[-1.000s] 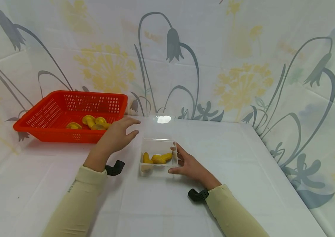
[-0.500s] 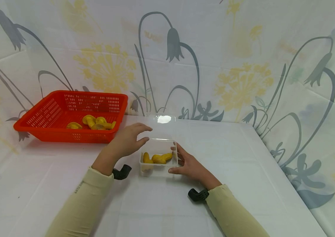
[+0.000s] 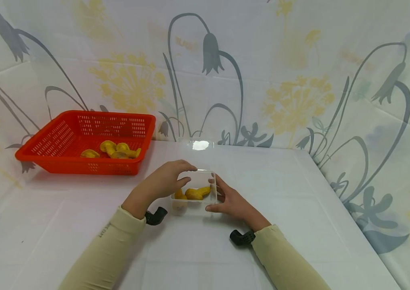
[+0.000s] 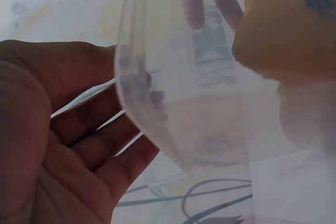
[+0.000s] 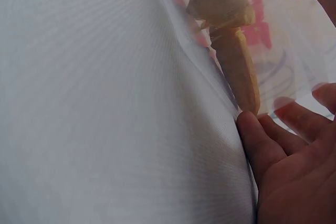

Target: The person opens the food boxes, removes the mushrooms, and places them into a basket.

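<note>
A clear plastic box (image 3: 194, 207) stands on the white table, with yellow mushroom-shaped pieces (image 3: 198, 193) inside. My right hand (image 3: 231, 203) holds its right side, thumb at the near corner and fingers along the wall. Close up in the right wrist view, the fingertips (image 5: 249, 121) press at the box's lower edge. My left hand (image 3: 165, 181) arches over the left part of the box, fingers near the far rim and thumb over the inside. The left wrist view has the loosely bent left fingers (image 4: 113, 156) right by the clear wall, with nothing pinched between them.
A red slotted basket (image 3: 81, 167) sits at the back left, holding several more yellow pieces (image 3: 119, 150). Behind the box lies a flat clear sheet (image 3: 200, 146) with a bright glare. Patterned cloth (image 3: 299, 96) hangs behind the table.
My left hand has moved right and nearer, from beside the red basket to over the box. The right hand and the box have stayed in place.
</note>
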{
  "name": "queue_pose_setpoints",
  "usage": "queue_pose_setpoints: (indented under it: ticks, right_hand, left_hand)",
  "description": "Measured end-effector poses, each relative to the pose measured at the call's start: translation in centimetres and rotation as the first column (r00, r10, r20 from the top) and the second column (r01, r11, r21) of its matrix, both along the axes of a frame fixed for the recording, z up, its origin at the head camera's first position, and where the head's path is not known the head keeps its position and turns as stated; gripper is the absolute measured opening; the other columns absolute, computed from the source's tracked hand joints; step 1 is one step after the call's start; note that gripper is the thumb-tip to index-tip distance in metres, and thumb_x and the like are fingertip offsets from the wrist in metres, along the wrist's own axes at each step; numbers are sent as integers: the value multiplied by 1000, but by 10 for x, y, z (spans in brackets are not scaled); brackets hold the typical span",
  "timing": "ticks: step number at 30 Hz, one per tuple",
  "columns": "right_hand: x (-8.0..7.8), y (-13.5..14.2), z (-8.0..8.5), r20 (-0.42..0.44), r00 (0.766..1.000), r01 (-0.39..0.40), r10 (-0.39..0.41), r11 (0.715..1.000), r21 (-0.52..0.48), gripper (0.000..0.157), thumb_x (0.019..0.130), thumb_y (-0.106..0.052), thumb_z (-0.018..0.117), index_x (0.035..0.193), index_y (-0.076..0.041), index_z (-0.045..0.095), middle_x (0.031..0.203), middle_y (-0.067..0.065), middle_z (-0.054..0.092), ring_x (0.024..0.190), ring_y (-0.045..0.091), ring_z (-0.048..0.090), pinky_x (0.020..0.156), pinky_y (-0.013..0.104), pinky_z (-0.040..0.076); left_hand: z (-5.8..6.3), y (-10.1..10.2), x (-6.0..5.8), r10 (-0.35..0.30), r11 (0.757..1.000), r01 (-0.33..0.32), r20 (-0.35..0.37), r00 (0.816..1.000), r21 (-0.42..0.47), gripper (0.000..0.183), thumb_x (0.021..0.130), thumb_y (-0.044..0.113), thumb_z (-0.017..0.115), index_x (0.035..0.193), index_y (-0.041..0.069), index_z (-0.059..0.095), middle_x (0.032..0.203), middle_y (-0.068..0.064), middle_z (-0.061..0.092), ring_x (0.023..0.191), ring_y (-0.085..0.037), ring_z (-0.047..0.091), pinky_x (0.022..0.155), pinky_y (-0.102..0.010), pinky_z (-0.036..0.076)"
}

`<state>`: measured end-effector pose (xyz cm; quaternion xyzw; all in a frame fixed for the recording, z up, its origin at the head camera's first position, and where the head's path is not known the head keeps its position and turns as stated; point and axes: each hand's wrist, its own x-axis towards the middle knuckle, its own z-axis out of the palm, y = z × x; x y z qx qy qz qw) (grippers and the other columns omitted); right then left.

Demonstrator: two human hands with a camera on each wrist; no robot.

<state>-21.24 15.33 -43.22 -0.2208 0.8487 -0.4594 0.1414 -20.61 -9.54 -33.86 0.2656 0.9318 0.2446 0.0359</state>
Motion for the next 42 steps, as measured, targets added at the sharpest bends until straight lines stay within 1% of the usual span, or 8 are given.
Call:
queue_pose_setpoints:
  ticks: [4, 9, 12, 22, 28, 32, 38, 42]
  right_hand:
    - [0, 0, 0, 7, 1000, 2, -2, 1000, -5, 111, 76, -42, 81, 156, -32, 5, 159, -1, 29, 146, 24, 31, 115, 43, 35]
    - [0, 0, 0, 12, 1000, 5, -5, 1000, -7, 110, 77, -37, 81, 157, -29, 5, 159, -1, 29, 145, 25, 32, 114, 45, 35]
    - [0, 0, 0, 10, 1000, 7, -7, 1000, 3, 109, 78, -34, 81, 157, -29, 5, 159, -1, 30, 146, 25, 31, 115, 45, 35]
    - [-1, 1, -1, -5, 1000, 1, -1, 1000, 13, 110, 77, -40, 80, 157, -30, 5, 159, -3, 30, 146, 23, 29, 114, 43, 35]
    - [-2, 1, -1, -6, 1000, 2, -2, 1000, 11, 110, 78, -38, 80, 157, -26, 5, 158, -1, 30, 146, 23, 30, 114, 44, 35]
    - [-2, 2, -1, 1, 1000, 1, -1, 1000, -1, 110, 77, -38, 80, 157, -27, 5, 158, -1, 30, 146, 24, 30, 114, 44, 35]
    - [-1, 1, -1, -2, 1000, 12, -12, 1000, 23, 110, 77, -39, 81, 157, -30, 5, 158, -4, 31, 144, 23, 34, 115, 45, 34]
    - [-2, 1, -3, -7, 1000, 6, -6, 1000, 7, 111, 77, -40, 81, 157, -29, 6, 158, -4, 31, 144, 23, 34, 115, 45, 35]
  left_hand:
    - [-4, 6, 1, -17, 1000, 17, 7, 1000, -15, 37, 93, 21, 64, 130, 17, 61, 135, -4, 59, 127, -25, 54, 105, -43, 47]
    - [-9, 13, 1, -33, 999, 34, 31, 999, -21, 37, 93, 20, 65, 129, 16, 62, 133, -6, 60, 125, -25, 55, 105, -43, 47]
    - [-11, 16, 1, -37, 999, 38, 43, 998, -28, 36, 93, 20, 64, 129, 15, 62, 133, -6, 60, 125, -25, 54, 107, -43, 46]
    - [-19, 24, -1, -31, 998, 35, 66, 997, -58, 39, 93, 23, 65, 130, 14, 61, 137, -6, 58, 130, -25, 51, 109, -45, 43]
    - [-20, 26, -2, -35, 997, 38, 46, 998, -74, 39, 92, 23, 65, 130, 13, 62, 136, -5, 59, 129, -25, 52, 109, -45, 43]
    - [-19, 29, -6, -38, 996, 44, 78, 996, -77, 38, 92, 23, 66, 129, 13, 62, 134, -5, 60, 127, -24, 53, 109, -44, 43]
    - [-22, 32, -13, -47, 995, 62, 164, 985, -83, 33, 91, 24, 67, 122, 12, 67, 123, -3, 67, 111, -21, 60, 102, -40, 49]
    - [-22, 32, -15, -48, 994, 67, 187, 981, -92, 29, 88, 23, 70, 115, 12, 71, 112, -2, 70, 97, -18, 61, 95, -38, 53]
